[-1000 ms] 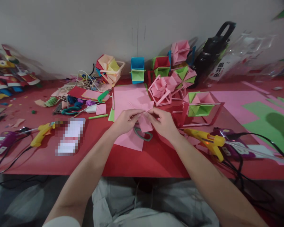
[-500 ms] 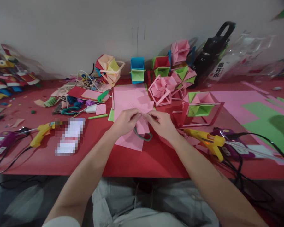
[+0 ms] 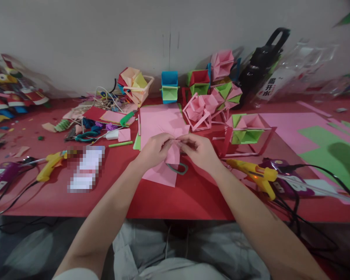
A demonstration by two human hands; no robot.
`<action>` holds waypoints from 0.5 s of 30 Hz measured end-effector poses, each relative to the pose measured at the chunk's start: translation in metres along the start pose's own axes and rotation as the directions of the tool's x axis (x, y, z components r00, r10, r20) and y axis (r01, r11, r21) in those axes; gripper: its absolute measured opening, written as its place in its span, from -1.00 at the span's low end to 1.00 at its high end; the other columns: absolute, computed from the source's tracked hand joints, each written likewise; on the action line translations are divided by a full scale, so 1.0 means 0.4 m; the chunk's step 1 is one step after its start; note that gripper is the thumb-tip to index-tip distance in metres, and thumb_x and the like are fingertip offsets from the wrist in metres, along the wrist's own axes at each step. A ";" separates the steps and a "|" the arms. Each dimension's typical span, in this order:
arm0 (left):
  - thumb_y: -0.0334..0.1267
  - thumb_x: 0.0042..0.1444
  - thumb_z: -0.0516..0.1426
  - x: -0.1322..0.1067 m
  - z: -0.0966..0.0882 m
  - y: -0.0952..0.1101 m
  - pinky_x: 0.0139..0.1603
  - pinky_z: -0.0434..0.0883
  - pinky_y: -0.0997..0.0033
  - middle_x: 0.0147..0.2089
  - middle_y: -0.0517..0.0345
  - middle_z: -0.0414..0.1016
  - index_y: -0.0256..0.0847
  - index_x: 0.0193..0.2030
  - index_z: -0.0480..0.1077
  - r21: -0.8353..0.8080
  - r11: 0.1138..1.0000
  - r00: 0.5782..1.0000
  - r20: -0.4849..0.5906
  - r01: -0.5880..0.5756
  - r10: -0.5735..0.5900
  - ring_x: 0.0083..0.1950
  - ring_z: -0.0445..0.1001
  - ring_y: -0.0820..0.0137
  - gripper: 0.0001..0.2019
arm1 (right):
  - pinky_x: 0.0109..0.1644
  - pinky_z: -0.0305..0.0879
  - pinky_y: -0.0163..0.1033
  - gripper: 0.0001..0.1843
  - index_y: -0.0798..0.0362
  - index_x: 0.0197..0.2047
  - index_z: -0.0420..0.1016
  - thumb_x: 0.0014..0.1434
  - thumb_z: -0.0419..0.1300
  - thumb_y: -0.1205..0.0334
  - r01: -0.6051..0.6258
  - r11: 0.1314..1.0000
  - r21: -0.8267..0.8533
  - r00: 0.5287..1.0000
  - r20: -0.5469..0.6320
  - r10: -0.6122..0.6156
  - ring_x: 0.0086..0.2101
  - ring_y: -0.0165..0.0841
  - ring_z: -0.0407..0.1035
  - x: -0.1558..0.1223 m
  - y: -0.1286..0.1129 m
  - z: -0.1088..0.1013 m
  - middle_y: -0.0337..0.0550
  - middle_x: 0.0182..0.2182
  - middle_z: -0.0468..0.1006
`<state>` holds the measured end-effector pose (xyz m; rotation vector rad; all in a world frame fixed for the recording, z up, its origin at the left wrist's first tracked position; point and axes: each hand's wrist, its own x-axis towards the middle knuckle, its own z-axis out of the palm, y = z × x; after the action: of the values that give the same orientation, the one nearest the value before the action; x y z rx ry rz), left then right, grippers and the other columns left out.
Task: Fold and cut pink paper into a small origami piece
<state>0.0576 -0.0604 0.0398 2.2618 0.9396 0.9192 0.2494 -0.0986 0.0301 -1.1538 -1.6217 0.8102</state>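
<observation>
Between my two hands is a small piece of folded pink paper [image 3: 173, 154], pinched along its upper edge. My left hand [image 3: 159, 147] grips its left side, fingers closed. On the other side my right hand [image 3: 198, 149] pinches it with thumb and fingers. Underneath lie larger pink paper sheets [image 3: 160, 114], with green sheets showing at their edge. A grey-green loop [image 3: 182, 169], perhaps a scissors handle, pokes out from below the folded piece; the rest of it is hidden.
Yellow glue guns lie at left [image 3: 48, 165] and right [image 3: 255, 171], trailing black cables. A phone [image 3: 87, 169] is left of my arm. Folded paper models [image 3: 247, 128] stand behind and to the right. Bottles [image 3: 261, 62] lean at the back. Paper scraps and tools crowd the left.
The folded pink paper has tilted and shifted slightly left at its lower end. My right hand has turned a little, its fingers changing position on the upper edge.
</observation>
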 end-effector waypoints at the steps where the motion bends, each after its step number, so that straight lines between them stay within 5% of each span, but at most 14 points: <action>1: -0.28 0.35 0.02 0.000 0.001 0.001 -0.12 0.40 0.37 -0.15 0.03 0.61 -0.21 -0.13 0.49 -0.004 1.000 1.000 0.003 -0.001 0.001 -0.13 0.53 0.32 -0.79 | -0.12 0.49 -0.14 -0.81 -0.01 -0.13 0.63 0.24 0.27 0.13 -0.006 1.000 0.008 1.000 -0.001 0.006 -0.24 -0.27 0.55 0.000 0.001 0.000 -0.13 -0.25 0.66; 15: -0.25 0.38 -0.06 -0.002 0.001 0.008 -0.33 0.21 0.35 -0.43 0.17 0.34 -0.17 -0.40 0.21 0.139 0.990 0.997 0.076 -0.011 0.001 -0.38 0.31 0.37 -0.72 | -0.30 0.37 -0.22 -0.84 0.02 -0.27 0.47 0.30 0.18 0.13 -0.001 0.995 -0.095 0.998 0.055 0.006 -0.44 -0.34 0.46 -0.006 -0.014 0.008 -0.20 -0.43 0.59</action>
<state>0.0587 -0.0632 0.0416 2.3994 0.9913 0.7860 0.2447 -0.1025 0.0331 -1.2108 -1.7197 0.7806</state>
